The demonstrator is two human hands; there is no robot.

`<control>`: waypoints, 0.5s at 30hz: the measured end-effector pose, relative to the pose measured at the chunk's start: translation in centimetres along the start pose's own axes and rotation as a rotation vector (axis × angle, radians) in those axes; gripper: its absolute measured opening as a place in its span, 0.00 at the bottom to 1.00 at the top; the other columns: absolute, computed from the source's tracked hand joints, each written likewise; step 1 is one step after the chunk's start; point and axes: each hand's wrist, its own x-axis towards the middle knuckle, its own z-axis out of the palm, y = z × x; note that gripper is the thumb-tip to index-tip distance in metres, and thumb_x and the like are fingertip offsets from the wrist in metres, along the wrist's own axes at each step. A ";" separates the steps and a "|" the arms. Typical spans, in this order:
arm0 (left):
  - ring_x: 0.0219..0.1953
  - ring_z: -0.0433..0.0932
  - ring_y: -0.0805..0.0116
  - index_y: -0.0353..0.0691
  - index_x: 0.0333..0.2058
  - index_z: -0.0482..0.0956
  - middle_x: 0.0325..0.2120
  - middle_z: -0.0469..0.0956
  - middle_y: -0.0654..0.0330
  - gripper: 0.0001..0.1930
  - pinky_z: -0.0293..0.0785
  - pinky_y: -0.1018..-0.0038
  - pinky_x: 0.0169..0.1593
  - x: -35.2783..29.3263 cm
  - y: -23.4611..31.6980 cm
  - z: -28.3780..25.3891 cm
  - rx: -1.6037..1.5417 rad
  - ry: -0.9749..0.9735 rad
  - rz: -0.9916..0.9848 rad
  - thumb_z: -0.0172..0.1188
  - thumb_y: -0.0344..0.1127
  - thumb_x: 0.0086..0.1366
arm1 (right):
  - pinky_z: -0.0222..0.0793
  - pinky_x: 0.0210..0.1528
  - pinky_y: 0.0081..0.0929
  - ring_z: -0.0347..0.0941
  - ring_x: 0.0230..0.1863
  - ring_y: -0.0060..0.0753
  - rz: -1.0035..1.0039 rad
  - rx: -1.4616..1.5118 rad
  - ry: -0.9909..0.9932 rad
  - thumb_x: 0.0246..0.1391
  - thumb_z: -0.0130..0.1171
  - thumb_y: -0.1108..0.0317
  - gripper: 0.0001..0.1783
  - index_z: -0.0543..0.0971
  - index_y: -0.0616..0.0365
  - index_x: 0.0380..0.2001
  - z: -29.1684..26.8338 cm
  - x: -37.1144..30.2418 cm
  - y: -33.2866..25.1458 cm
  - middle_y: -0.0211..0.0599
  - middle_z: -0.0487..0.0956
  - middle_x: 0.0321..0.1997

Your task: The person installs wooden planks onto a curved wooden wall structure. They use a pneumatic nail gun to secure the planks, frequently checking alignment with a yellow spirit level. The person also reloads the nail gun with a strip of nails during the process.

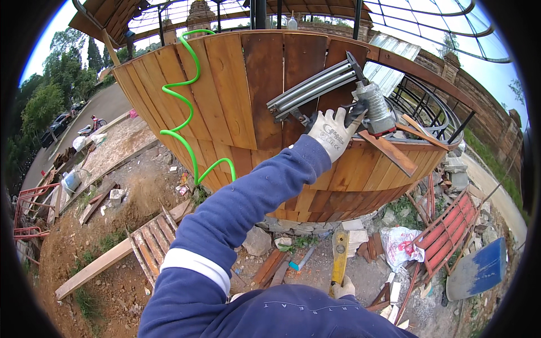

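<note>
My left hand (pixel 331 134), in a pale work glove, reaches up with its fingers wrapped round the handle of a silver pneumatic nail gun (pixel 376 107). The gun's long magazine (pixel 310 89) points left, and its nose stands near the top rim of a curved wooden wall (pixel 225 84). Low by my body, my right hand (pixel 344 288), also gloved, grips the lower end of a yellow spirit level (pixel 339 256) held roughly upright. A bright green coiled hose (pixel 189 107) hangs over the wall to the left; its lower end passes behind my left sleeve.
A loose plank (pixel 389 152) leans on the ledge right of the gun. Below lie a white sack (pixel 400 248), a red metal frame (pixel 451 231), a blue-painted sheet (pixel 479 270) and wood scraps. A slatted wooden piece (pixel 152 248) and a long beam (pixel 107 267) lie left.
</note>
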 end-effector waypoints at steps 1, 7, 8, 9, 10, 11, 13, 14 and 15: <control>0.53 0.72 0.48 0.44 0.74 0.48 0.56 0.67 0.41 0.42 0.68 0.50 0.57 0.0 -0.1 0.3 -0.004 0.005 -0.005 0.53 0.31 0.62 | 0.77 0.44 0.36 0.84 0.40 0.46 -0.016 -0.009 0.014 0.50 0.65 0.69 0.22 0.79 0.61 0.50 0.0 -0.2 -0.6 0.51 0.85 0.39; 0.53 0.72 0.48 0.43 0.74 0.48 0.58 0.66 0.40 0.44 0.68 0.49 0.57 0.7 -0.5 1.6 0.060 0.022 0.006 0.56 0.32 0.61 | 0.76 0.45 0.33 0.83 0.41 0.38 0.077 -0.051 -0.099 0.50 0.65 0.72 0.25 0.78 0.61 0.54 0.0 -0.7 -2.0 0.46 0.85 0.40; 0.53 0.72 0.47 0.43 0.74 0.47 0.58 0.66 0.39 0.45 0.68 0.49 0.57 0.5 -0.4 0.6 0.024 -0.019 0.008 0.57 0.32 0.60 | 0.76 0.45 0.33 0.83 0.41 0.39 0.061 -0.066 -0.101 0.50 0.65 0.71 0.25 0.78 0.62 0.53 -0.1 -1.0 -2.4 0.47 0.85 0.40; 0.53 0.72 0.47 0.43 0.74 0.47 0.58 0.66 0.40 0.45 0.69 0.48 0.56 0.3 -0.6 0.4 0.036 -0.003 0.002 0.58 0.32 0.60 | 0.76 0.45 0.34 0.83 0.41 0.40 0.033 -0.081 -0.100 0.49 0.65 0.71 0.25 0.78 0.62 0.53 -0.3 -0.6 -2.9 0.47 0.85 0.40; 0.53 0.72 0.47 0.43 0.74 0.47 0.57 0.66 0.40 0.46 0.69 0.48 0.56 0.0 -0.7 0.2 0.049 0.012 -0.005 0.59 0.32 0.59 | 0.76 0.45 0.34 0.83 0.41 0.42 0.005 -0.097 -0.100 0.49 0.65 0.71 0.25 0.78 0.62 0.53 -0.3 -0.4 -3.0 0.48 0.85 0.40; 0.52 0.72 0.47 0.44 0.74 0.47 0.57 0.67 0.40 0.45 0.69 0.49 0.56 -0.1 -0.8 -0.1 0.033 0.004 0.001 0.59 0.32 0.60 | 0.76 0.46 0.35 0.83 0.41 0.44 -0.076 -0.058 -0.052 0.48 0.64 0.71 0.25 0.78 0.62 0.52 -0.2 -0.3 -2.9 0.50 0.85 0.39; 0.52 0.73 0.47 0.44 0.74 0.48 0.57 0.67 0.40 0.45 0.69 0.49 0.56 -0.5 -0.7 -0.5 0.000 -0.014 0.014 0.58 0.32 0.60 | 0.76 0.46 0.38 0.83 0.42 0.49 -0.090 -0.020 -0.012 0.49 0.65 0.68 0.23 0.79 0.61 0.50 -0.4 -0.4 -2.8 0.52 0.84 0.39; 0.51 0.73 0.47 0.44 0.74 0.48 0.57 0.67 0.40 0.44 0.69 0.49 0.56 -0.4 -0.3 -0.5 0.014 -0.023 0.011 0.58 0.32 0.60 | 0.77 0.46 0.39 0.83 0.43 0.52 -0.094 0.000 0.006 0.49 0.66 0.67 0.23 0.79 0.61 0.49 -0.4 -0.6 -2.7 0.53 0.84 0.39; 0.51 0.73 0.48 0.45 0.74 0.48 0.57 0.67 0.40 0.44 0.69 0.49 0.55 0.0 0.0 -0.3 0.028 -0.031 0.008 0.58 0.32 0.61 | 0.76 0.46 0.40 0.83 0.43 0.53 -0.094 -0.021 0.004 0.49 0.65 0.67 0.22 0.79 0.61 0.49 -0.1 -0.3 -1.6 0.53 0.84 0.39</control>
